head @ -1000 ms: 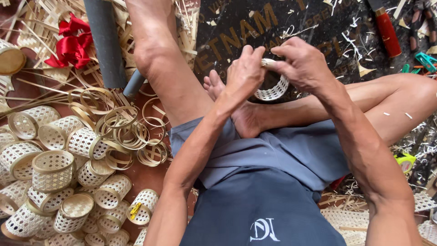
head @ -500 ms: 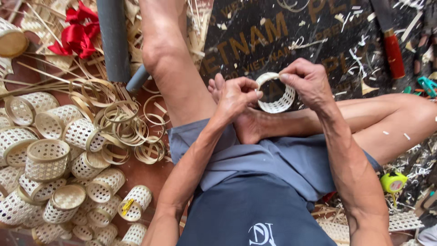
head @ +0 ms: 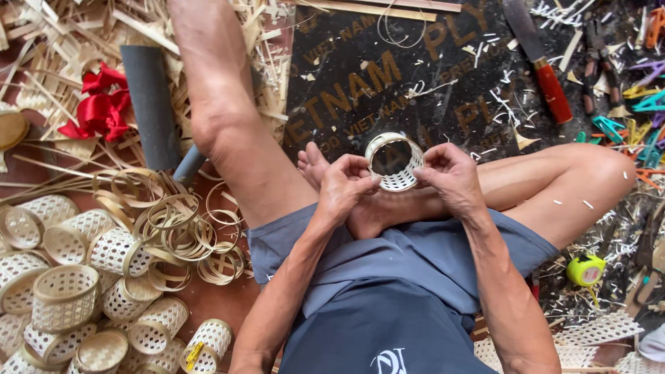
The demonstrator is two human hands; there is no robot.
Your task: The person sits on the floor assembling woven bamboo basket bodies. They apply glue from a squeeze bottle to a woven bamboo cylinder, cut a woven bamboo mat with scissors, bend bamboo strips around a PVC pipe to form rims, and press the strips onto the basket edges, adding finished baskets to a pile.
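Both hands, the left hand [head: 350, 183] and right hand [head: 447, 176], pinch a small woven bamboo cylinder [head: 394, 163] between them over the crossed feet, rim tilted up for inspection, with finished baskets [head: 66, 298] heaped far left.

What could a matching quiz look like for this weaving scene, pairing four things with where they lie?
Things:
1. small round woven bamboo basket
2. red ribbon bow
3. knife with red handle
4. yellow tape measure

Places:
A. far side of the dark board, towards the right
B. held between both hands
C. lower right, beside the bent knee
D. upper left, among bamboo strips

Pairs: 1-B, 2-D, 3-A, 4-C. The left hand and right hand both hold the basket.
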